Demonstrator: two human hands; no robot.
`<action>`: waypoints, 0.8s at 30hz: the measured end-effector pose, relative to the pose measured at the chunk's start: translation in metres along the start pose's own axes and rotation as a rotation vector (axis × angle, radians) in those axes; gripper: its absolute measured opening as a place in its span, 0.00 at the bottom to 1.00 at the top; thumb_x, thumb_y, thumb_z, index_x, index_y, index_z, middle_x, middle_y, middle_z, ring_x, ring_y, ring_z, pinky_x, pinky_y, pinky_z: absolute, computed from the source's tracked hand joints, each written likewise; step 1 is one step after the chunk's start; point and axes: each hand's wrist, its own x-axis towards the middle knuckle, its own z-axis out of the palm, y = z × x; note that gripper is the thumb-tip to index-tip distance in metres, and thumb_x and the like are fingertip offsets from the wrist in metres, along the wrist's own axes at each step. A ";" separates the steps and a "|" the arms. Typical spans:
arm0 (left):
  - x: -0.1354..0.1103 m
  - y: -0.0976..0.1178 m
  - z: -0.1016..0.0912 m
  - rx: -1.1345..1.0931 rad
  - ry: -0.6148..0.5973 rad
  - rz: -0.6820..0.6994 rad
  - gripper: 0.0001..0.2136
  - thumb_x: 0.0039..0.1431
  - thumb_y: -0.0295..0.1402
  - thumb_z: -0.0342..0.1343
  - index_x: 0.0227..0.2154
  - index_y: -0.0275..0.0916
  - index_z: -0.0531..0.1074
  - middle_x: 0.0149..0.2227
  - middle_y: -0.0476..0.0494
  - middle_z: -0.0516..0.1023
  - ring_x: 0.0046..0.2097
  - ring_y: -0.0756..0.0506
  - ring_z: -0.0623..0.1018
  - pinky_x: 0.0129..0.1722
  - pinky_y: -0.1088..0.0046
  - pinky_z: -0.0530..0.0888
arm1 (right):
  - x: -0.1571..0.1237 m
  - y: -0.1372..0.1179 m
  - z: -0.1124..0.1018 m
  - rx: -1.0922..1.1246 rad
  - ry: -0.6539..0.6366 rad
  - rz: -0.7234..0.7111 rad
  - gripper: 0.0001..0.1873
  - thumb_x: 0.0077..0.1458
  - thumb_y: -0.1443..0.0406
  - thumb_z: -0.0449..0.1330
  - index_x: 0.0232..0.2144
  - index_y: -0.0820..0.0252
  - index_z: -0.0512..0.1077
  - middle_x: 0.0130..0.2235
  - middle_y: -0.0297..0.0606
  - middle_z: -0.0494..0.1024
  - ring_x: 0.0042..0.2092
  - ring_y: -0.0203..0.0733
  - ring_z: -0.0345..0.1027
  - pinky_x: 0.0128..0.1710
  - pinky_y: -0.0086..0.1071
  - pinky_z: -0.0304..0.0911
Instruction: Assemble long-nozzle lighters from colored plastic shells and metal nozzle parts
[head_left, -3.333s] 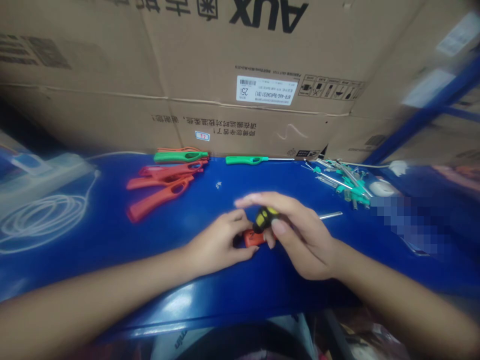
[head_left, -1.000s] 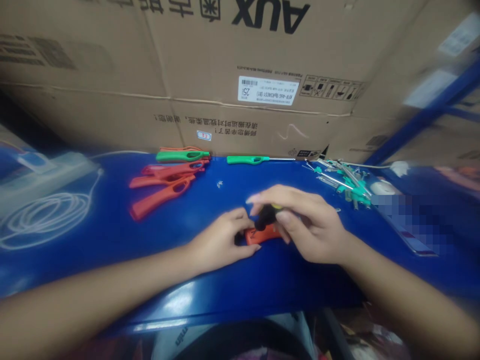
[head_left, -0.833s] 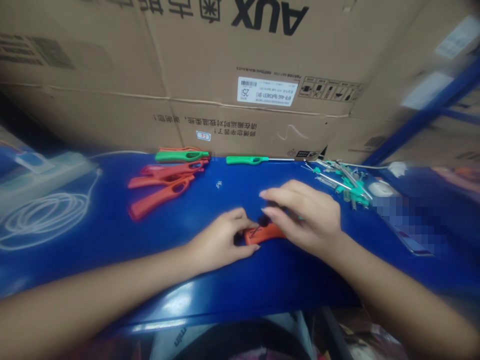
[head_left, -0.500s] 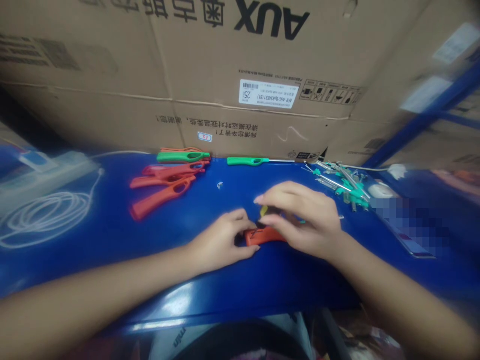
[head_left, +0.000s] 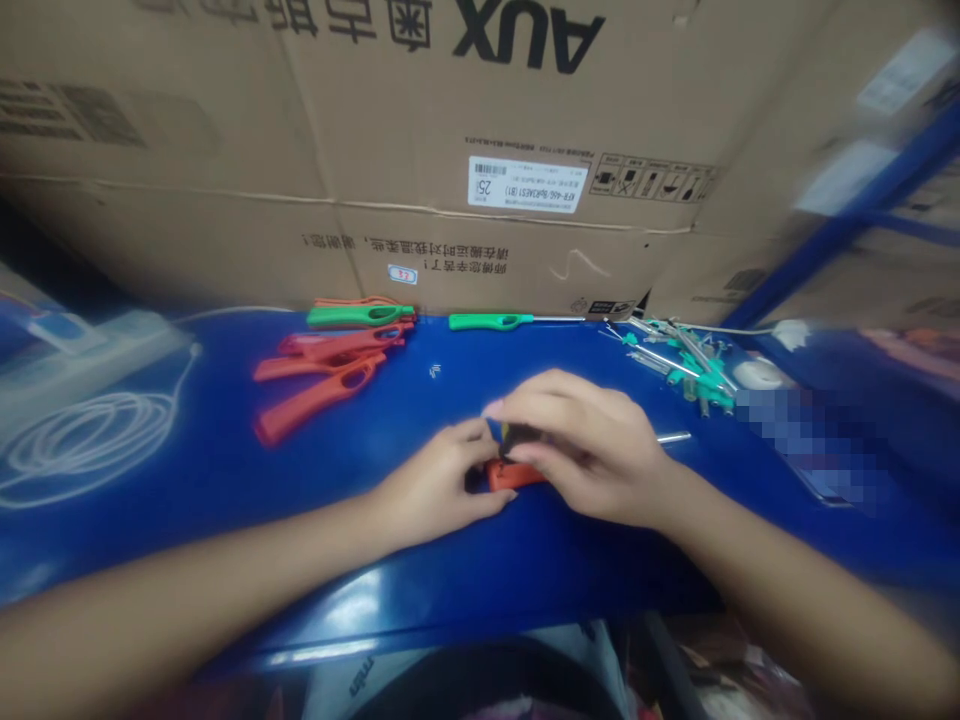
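My left hand point(head_left: 439, 485) pinches the near end of an orange lighter body point(head_left: 507, 475) that lies flat on the blue table point(head_left: 225, 470). Over it, my right hand point(head_left: 577, 440) is curled round a small screwdriver with a black and yellow handle point(head_left: 519, 433), its tip down on the orange piece. A thin metal rod point(head_left: 672, 437) sticks out to the right from behind my right hand.
Orange lighter shells point(head_left: 322, 370) and a green one point(head_left: 360, 315) lie at the back left. A green lighter with a metal nozzle point(head_left: 491, 321) rests by the cardboard box point(head_left: 420, 140). Teal and metal parts point(head_left: 682, 365) are heaped at right. A white cable point(head_left: 82, 440) coils at left.
My right hand has shifted back and forth over the orange piece with the screwdriver, whose handle is now mostly covered by my fingers. My left hand has stayed put.
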 end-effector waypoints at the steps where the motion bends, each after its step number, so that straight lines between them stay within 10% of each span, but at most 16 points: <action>1: 0.000 0.001 -0.001 0.007 0.000 0.001 0.08 0.59 0.32 0.62 0.41 0.40 0.78 0.43 0.44 0.76 0.45 0.44 0.77 0.44 0.68 0.75 | 0.000 0.000 0.000 0.013 0.003 0.002 0.15 0.66 0.67 0.57 0.54 0.57 0.71 0.45 0.42 0.79 0.46 0.41 0.74 0.42 0.33 0.72; 9: 0.006 0.016 -0.028 0.231 -0.159 -0.078 0.15 0.56 0.29 0.61 0.47 0.39 0.78 0.39 0.43 0.74 0.42 0.43 0.76 0.44 0.67 0.75 | 0.002 0.029 -0.036 -0.041 0.439 0.329 0.12 0.63 0.64 0.61 0.49 0.55 0.70 0.42 0.37 0.75 0.26 0.33 0.68 0.25 0.29 0.67; 14: 0.015 0.015 -0.034 0.379 -0.174 -0.071 0.12 0.59 0.30 0.60 0.46 0.37 0.77 0.41 0.41 0.74 0.42 0.42 0.76 0.43 0.67 0.75 | -0.015 0.066 -0.072 -0.638 0.108 0.466 0.05 0.58 0.66 0.60 0.38 0.59 0.73 0.38 0.42 0.76 0.38 0.47 0.72 0.41 0.39 0.67; 24: 0.084 -0.010 -0.086 0.522 -0.135 -0.021 0.11 0.61 0.34 0.57 0.42 0.36 0.79 0.42 0.39 0.75 0.43 0.41 0.77 0.46 0.66 0.73 | -0.043 0.104 -0.100 -0.764 -0.065 0.846 0.08 0.51 0.66 0.59 0.35 0.60 0.76 0.37 0.45 0.76 0.41 0.51 0.71 0.44 0.38 0.64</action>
